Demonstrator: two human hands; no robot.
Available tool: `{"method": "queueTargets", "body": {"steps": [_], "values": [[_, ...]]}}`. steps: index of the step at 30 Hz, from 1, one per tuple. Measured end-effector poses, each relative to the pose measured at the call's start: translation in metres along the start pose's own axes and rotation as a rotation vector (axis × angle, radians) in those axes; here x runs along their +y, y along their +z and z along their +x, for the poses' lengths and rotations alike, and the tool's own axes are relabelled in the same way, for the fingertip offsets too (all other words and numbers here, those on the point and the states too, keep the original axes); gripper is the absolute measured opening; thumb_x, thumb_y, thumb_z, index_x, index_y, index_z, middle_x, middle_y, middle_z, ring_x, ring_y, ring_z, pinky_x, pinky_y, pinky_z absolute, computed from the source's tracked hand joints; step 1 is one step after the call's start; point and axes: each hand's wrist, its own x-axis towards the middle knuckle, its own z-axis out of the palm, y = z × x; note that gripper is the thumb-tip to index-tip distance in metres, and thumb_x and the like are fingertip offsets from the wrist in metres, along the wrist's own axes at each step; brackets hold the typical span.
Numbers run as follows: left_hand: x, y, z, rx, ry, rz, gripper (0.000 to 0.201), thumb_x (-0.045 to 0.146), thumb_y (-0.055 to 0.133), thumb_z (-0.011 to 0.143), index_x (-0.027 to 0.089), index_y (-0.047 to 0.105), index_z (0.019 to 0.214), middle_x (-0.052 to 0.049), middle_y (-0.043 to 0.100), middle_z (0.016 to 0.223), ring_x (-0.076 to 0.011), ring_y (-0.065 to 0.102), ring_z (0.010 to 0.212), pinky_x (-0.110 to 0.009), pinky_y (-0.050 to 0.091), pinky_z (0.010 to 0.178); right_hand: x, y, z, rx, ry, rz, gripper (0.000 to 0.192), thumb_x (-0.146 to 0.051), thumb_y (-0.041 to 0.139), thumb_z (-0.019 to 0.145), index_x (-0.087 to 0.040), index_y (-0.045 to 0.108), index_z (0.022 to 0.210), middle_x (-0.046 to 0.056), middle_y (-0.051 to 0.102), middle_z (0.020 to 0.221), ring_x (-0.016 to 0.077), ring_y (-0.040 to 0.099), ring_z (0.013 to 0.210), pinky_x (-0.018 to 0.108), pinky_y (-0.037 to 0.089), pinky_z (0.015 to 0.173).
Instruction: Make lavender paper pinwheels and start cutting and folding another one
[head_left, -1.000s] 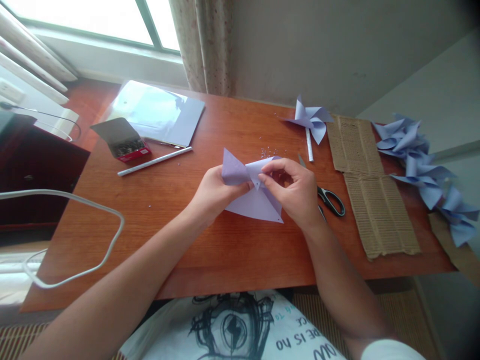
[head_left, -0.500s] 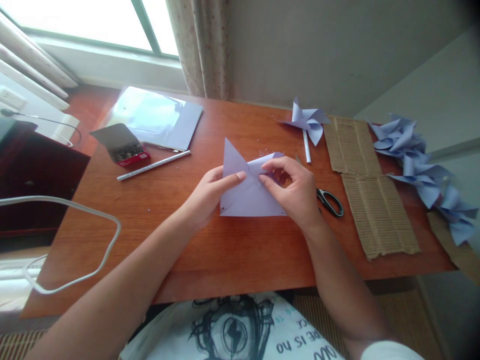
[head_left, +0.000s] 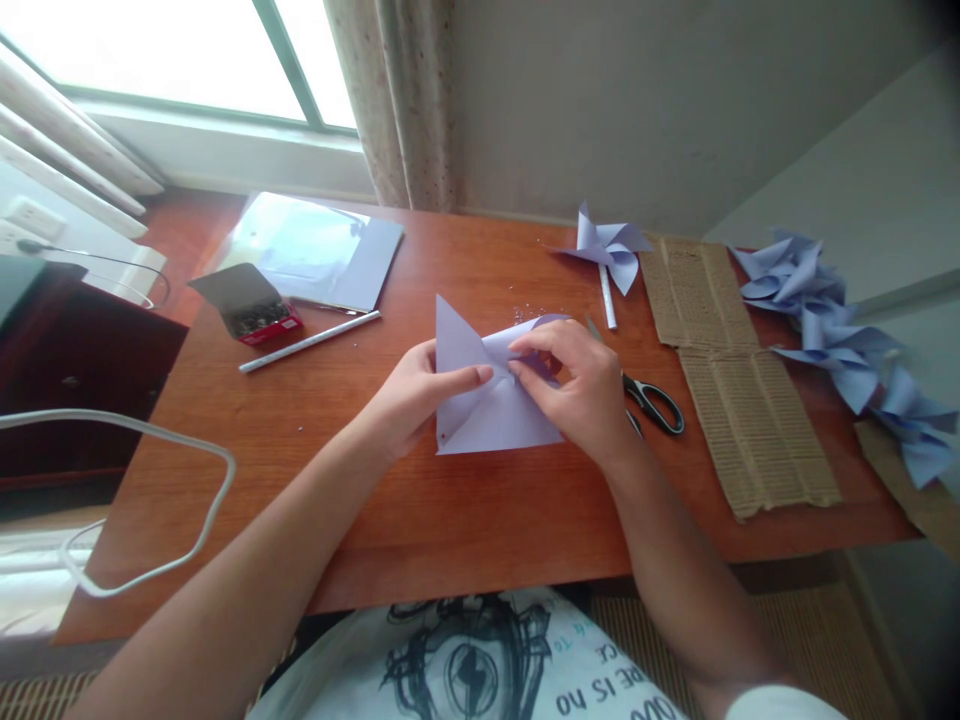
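While our left grip (head_left: 420, 395) pinches the paper (head_left: 501, 420) at one side, our right grip (head_left: 581, 375) pinches its curled flap (head_left: 500, 346) near the centre; we should press lightly, avoiding creases.

Shirt (head_left: 465, 668), beyond near edge of table (head_left: 480, 530): I read "RE IS NO", inverted; rest unclear. Label (head_left: 286, 324) on red box (head_left: 264, 334), atop table: too small for me.

Through the head view I register one reddish-brown wooden table (head_left: 450, 545) as the support surface. On its left portion I log a clear folder (head_left: 311, 250), an open red box (head_left: 271, 326) and a white tube (head_left: 311, 342); toward the right, a stemmed pinwheel (head_left: 611, 250), black-handled scissors (head_left: 638, 390), ribbed cardboard (head_left: 757, 430) and clustered pinwheels (head_left: 840, 345).
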Motion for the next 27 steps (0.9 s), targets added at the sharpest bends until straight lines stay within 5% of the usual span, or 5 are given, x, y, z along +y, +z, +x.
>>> {"method": "queueTargets", "body": {"steps": [15, 21, 27], "values": [[-0.009, 0.0, 0.003, 0.111, 0.041, 0.065, 0.031, 0.018, 0.093, 0.057, 0.013, 0.077, 0.083, -0.004, 0.077, 0.082, -0.0158, 0.067, 0.072, -0.023, 0.053, 0.066, -0.004, 0.007, -0.002, 0.038, -0.155, -0.055, 0.012, -0.012, 0.066, 0.092, -0.022, 0.07, 0.096, 0.004, 0.073, 0.091, 0.0221, 0.065, 0.091, 0.037, 0.055, 0.083], [-0.009, 0.003, 0.003, 0.199, 0.12, -0.014, 0.03, 0.02, 0.091, 0.058, 0.012, 0.076, 0.083, -0.004, 0.077, 0.08, -0.0159, 0.067, 0.069, -0.024, 0.053, 0.065, -0.014, 0.004, -0.005, 0.16, -0.135, -0.02, 0.018, -0.016, 0.065, 0.091, -0.022, 0.07, 0.107, 0.008, 0.07, 0.105, 0.0225, 0.065, 0.094, 0.039, 0.056, 0.08], [-0.008, 0.005, 0.002, 0.285, 0.191, -0.105, 0.024, 0.023, 0.089, 0.064, 0.014, 0.07, 0.077, 0.001, 0.071, 0.07, -0.0118, 0.062, 0.061, -0.023, 0.05, 0.061, -0.027, 0.02, -0.014, -0.015, -0.283, -0.006, 0.025, -0.036, 0.076, 0.087, -0.022, 0.07, 0.106, 0.008, 0.073, 0.101, 0.0247, 0.065, 0.094, 0.042, 0.056, 0.088]]}}
